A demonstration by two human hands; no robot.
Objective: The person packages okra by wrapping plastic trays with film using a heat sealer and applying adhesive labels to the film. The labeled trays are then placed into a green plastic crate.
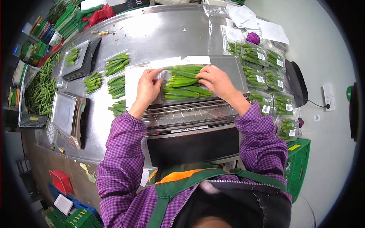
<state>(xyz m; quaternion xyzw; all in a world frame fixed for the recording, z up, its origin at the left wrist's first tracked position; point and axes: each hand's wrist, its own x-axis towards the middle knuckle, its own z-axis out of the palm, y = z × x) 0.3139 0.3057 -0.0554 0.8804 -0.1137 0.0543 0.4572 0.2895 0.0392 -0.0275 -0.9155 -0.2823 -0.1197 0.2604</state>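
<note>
A transparent plastic tray of green okra point(184, 92) sits on the wrapping machine point(232, 72) in front of me. At the tray's left edge, my left hand point(149, 85) is closed, thumb and fingertips pinched at the rim. My right hand point(216, 80) bends over the tray's right end, its thumb and fingers closed on the tips of the upper okra. Parts of both rims are hidden by my fingers. Below the tray run the machine's metal bars and film section point(186, 118), with a dark plate point(194, 148) nearest my body.
Several filled okra trays point(116, 64) lie to the left, beside two scales point(64, 112). A crate of loose okra point(40, 93) stands farther left. Labelled okra packs point(262, 79) and a purple cabbage point(253, 38) are at right. A knife point(106, 33) lies on the steel table point(163, 30).
</note>
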